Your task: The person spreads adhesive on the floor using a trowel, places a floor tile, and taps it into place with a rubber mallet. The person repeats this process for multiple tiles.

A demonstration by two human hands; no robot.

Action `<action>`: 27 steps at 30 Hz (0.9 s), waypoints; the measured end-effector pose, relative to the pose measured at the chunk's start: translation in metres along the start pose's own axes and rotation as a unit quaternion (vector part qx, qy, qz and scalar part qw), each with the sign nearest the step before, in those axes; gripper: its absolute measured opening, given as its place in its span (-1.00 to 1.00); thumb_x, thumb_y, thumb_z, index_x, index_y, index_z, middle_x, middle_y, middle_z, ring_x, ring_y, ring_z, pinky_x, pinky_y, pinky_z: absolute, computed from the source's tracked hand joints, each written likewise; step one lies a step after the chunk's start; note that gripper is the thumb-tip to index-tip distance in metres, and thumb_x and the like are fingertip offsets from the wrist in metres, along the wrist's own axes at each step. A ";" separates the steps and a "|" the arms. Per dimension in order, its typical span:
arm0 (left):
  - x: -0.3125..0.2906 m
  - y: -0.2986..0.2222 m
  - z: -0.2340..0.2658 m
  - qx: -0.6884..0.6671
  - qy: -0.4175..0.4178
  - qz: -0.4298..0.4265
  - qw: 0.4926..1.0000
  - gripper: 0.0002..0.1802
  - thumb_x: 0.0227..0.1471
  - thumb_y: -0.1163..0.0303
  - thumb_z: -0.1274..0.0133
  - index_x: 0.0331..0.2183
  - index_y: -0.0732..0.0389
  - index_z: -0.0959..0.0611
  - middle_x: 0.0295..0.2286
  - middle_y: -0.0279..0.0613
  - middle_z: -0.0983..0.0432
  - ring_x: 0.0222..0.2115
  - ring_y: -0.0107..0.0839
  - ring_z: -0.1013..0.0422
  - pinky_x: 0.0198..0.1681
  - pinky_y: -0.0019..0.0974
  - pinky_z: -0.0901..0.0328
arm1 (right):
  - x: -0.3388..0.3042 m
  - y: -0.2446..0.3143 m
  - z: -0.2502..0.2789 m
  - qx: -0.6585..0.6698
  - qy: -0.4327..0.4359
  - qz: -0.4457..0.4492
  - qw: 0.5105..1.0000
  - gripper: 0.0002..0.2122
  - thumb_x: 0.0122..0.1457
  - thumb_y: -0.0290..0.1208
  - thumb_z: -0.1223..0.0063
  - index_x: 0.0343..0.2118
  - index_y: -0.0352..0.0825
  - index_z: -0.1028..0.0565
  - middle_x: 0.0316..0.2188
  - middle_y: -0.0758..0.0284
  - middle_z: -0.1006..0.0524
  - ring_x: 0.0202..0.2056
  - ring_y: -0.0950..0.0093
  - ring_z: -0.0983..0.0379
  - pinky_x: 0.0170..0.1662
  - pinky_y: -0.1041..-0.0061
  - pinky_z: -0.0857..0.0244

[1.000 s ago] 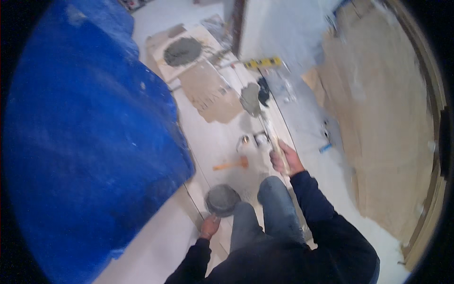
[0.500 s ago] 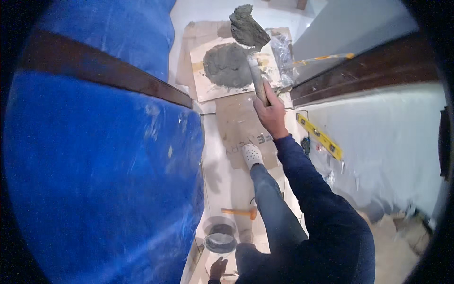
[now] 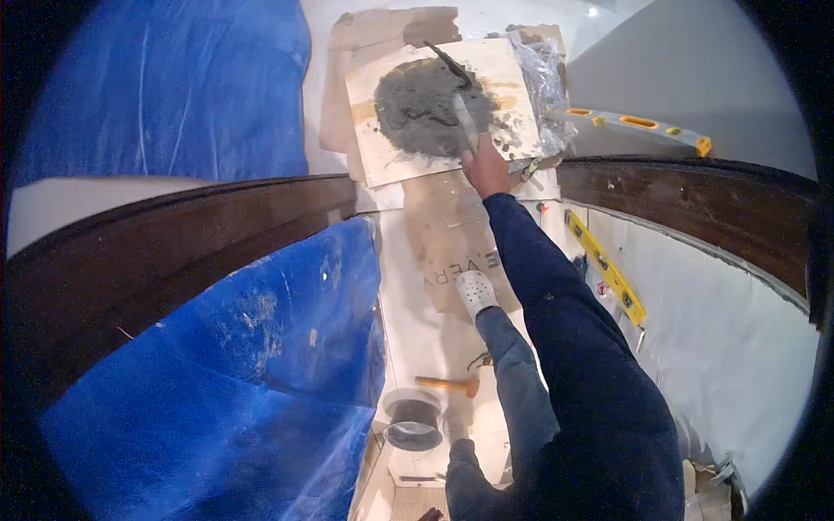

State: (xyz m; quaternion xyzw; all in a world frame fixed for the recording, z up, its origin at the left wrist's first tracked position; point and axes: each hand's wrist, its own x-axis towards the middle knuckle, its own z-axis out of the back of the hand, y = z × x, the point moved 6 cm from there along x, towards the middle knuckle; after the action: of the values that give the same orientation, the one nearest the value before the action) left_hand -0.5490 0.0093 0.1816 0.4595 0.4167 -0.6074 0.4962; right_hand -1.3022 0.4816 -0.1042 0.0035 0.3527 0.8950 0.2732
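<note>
My right hand (image 3: 486,168) is closed around the pale handle of a trowel (image 3: 465,117), arm stretched far forward. The trowel's blade shows nearly edge-on, dark with mortar, over the far right part of a grey mortar heap (image 3: 421,113). Whether the blade touches the heap I cannot tell. The mortar lies spread on a light board (image 3: 369,161), with smears and crumbs near its right side. Only a sliver of my left hand (image 3: 431,515) shows at the lower edge; its fingers are hidden.
Blue sheeting (image 3: 287,347) covers the left side. A yellow spirit level (image 3: 605,267) lies at right; another level (image 3: 638,123) is farther off. An orange-handled hammer (image 3: 447,384) and a bucket (image 3: 413,425) are near my legs. Cardboard (image 3: 443,226) lies beneath my forward shoe.
The trowel, raised with a thick lump of mortar before, has come down and turned edge-on over the heap. My left hand has nearly left the view, which has shifted.
</note>
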 end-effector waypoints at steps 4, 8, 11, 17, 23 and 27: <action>0.018 -0.022 0.012 0.073 -0.001 -0.002 0.997 -0.49 0.18 0.39 -0.05 0.13 0.35 -0.41 0.05 0.03 -0.40 0.00 -0.10 -0.41 -0.04 0.04 -0.44 | -0.020 0.011 0.036 0.074 -0.039 0.038 0.996 -0.70 0.10 -0.26 -0.05 -0.18 -0.30 -0.34 -0.35 -0.02 -0.56 -0.25 -0.07 -0.50 -0.19 -0.01 -0.35; 0.060 -0.042 0.044 0.153 0.021 -0.040 0.987 -0.53 0.14 0.40 -0.04 0.08 0.33 -0.46 0.00 0.04 -0.44 -0.03 -0.07 -0.42 -0.05 0.03 -0.42 | -0.013 -0.028 0.052 -0.100 0.100 -0.061 0.988 -0.74 0.10 -0.28 -0.06 -0.21 -0.29 -0.39 -0.39 0.02 -0.56 -0.27 -0.01 -0.53 -0.19 0.03 -0.37; 0.098 -0.048 0.061 0.197 0.039 -0.077 0.977 -0.55 0.12 0.41 -0.03 0.05 0.32 -0.49 -0.04 0.04 -0.47 -0.06 -0.04 -0.43 -0.05 0.03 -0.40 | -0.067 -0.042 0.081 -0.133 0.000 -0.025 0.991 -0.75 0.11 -0.30 -0.07 -0.18 -0.27 -0.41 -0.35 0.10 -0.57 -0.31 0.07 -0.55 -0.25 0.06 -0.40; 0.162 -0.037 0.111 0.372 0.069 -0.301 0.875 -0.59 0.07 0.42 -0.01 -0.02 0.29 -0.55 -0.13 0.04 -0.53 -0.11 0.00 -0.44 -0.06 0.02 -0.37 | -0.304 -0.010 0.205 -0.101 -0.172 0.073 0.977 -0.81 0.05 -0.37 -0.09 -0.25 -0.20 -0.45 -0.42 0.20 -0.52 -0.34 0.14 -0.51 -0.31 0.12 -0.38; 0.179 0.004 0.172 0.549 0.059 -0.505 0.663 -0.58 0.07 0.36 -0.03 -0.02 0.26 -0.58 -0.23 -0.03 -0.58 -0.23 -0.09 -0.47 -0.18 -0.10 -0.35 | -0.658 -0.085 0.290 -0.120 -0.181 -0.034 0.976 -0.85 0.04 -0.34 -0.09 -0.30 -0.18 -0.48 -0.49 0.20 -0.53 -0.40 0.16 -0.51 -0.33 0.14 -0.39; 0.114 0.012 0.194 0.302 0.092 -0.266 0.911 -0.36 0.17 0.11 -0.11 0.19 0.23 -0.43 -0.31 -0.30 -0.56 -0.45 -0.52 -0.43 -0.48 -0.46 -0.28 | -0.871 -0.143 0.313 -0.149 -0.182 -0.138 0.962 -0.89 0.08 -0.35 -0.05 -0.34 -0.19 -0.46 -0.52 0.22 -0.52 -0.43 0.19 -0.51 -0.38 0.15 -0.38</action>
State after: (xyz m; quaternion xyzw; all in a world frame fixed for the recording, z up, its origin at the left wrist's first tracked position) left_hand -0.5752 -0.2039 0.1153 0.5137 0.3637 -0.7687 0.1136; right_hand -0.4297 0.3368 0.2022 0.0765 0.1569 0.8752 0.4511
